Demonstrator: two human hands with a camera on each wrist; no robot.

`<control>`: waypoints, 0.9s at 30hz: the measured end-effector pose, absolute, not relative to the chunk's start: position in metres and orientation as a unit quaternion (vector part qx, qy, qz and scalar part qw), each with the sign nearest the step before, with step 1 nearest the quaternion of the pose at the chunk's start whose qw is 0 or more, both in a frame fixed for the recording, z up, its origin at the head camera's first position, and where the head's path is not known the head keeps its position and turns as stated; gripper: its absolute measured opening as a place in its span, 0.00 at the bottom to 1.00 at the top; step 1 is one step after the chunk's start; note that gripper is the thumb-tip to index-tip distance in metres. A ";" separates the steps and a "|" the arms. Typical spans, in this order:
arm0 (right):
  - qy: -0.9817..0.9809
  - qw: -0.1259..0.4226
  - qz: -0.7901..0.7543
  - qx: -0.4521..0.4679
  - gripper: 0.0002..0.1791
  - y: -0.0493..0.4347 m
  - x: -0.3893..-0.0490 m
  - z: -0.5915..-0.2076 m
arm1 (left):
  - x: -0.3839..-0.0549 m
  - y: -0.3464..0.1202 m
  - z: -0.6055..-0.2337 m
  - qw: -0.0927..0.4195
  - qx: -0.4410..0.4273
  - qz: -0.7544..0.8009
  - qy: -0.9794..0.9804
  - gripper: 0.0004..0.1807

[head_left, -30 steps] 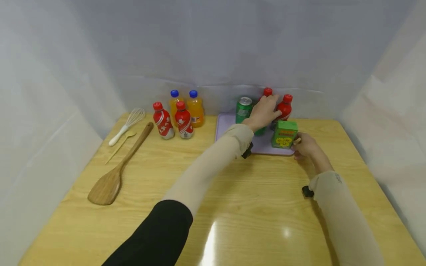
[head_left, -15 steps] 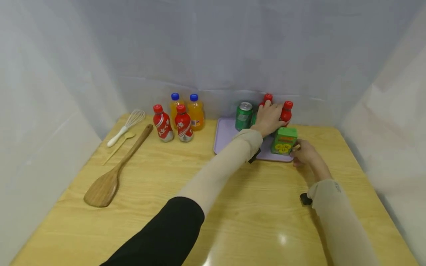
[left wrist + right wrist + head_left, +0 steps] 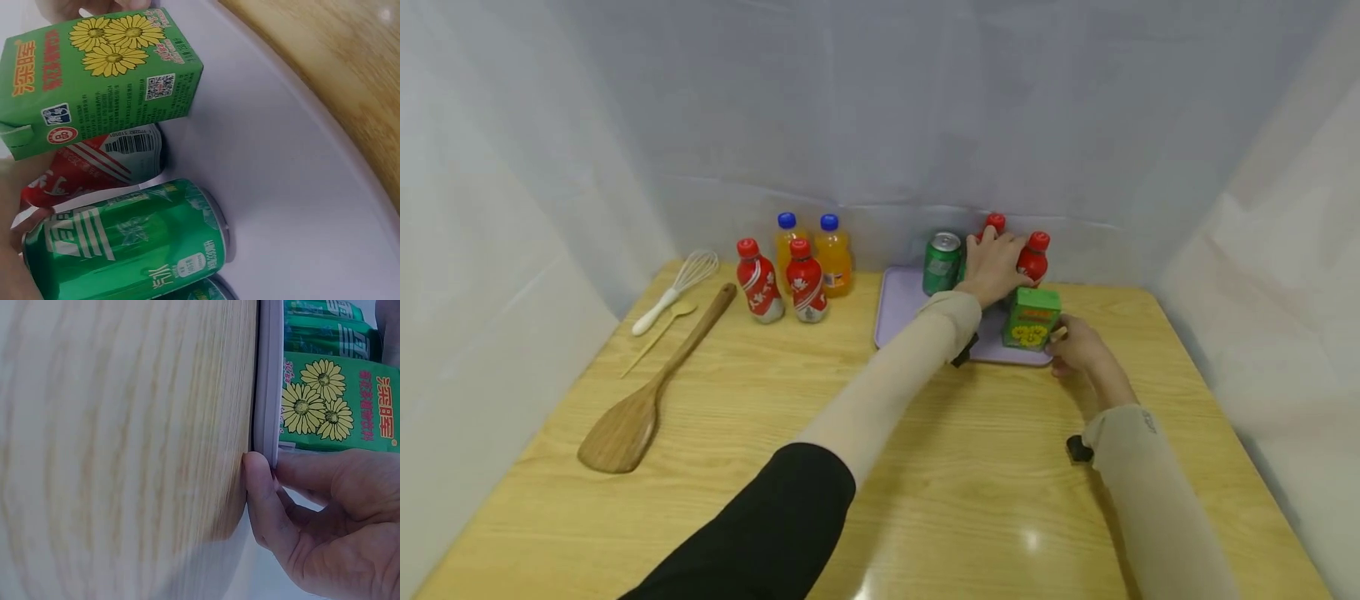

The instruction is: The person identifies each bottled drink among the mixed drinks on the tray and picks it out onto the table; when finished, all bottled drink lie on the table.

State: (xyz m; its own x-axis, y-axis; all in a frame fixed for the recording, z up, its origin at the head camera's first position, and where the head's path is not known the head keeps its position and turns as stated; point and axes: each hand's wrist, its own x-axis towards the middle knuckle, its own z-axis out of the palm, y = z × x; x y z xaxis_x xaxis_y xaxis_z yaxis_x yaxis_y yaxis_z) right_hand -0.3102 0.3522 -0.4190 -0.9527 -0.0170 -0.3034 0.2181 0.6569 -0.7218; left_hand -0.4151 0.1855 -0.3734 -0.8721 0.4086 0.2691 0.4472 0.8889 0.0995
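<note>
My left hand [image 3: 995, 267] is over the back of a lilac tray [image 3: 895, 304], its fingers around the top of a green soda can [image 3: 131, 240]. A second green can [image 3: 942, 265] stands to its left. Just behind the hand are two red-capped bottles [image 3: 1033, 258], partly hidden by it. A green drink carton with yellow flowers [image 3: 1032, 319] stands upright at the tray's front right corner. Beside this carton, my right hand [image 3: 1081, 346] pinches the tray's rim [image 3: 270, 381], with one finger [image 3: 265, 506] at the underside and another above.
Left of the tray stand two red bottles [image 3: 807, 283] and two orange drink bottles with blue caps [image 3: 833, 258]. Farther left lie a whisk [image 3: 681, 287], a small yellow spoon [image 3: 662, 333] and a wooden spatula [image 3: 640, 408]. Pale cloth [image 3: 880, 108] closes off the back and sides.
My left hand has shifted slightly right, its fingers now spread near the bottle caps. My right hand stays at the tray corner. The whole head view has shifted a little.
</note>
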 end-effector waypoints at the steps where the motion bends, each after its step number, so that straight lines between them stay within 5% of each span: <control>1: 0.899 0.143 -0.410 0.057 0.23 0.353 -0.311 -0.419 | -0.415 0.185 -0.373 0.123 -0.226 -0.082 -0.963 0.40; 12: 0.898 0.139 -0.413 0.063 0.25 0.362 -0.312 -0.416 | -0.413 0.181 -0.357 0.170 -0.292 -0.119 -0.933 0.43; 27: 0.908 0.139 -0.392 0.044 0.26 0.367 -0.329 -0.412 | -0.397 0.139 -0.306 0.101 -0.309 -0.393 -0.860 0.40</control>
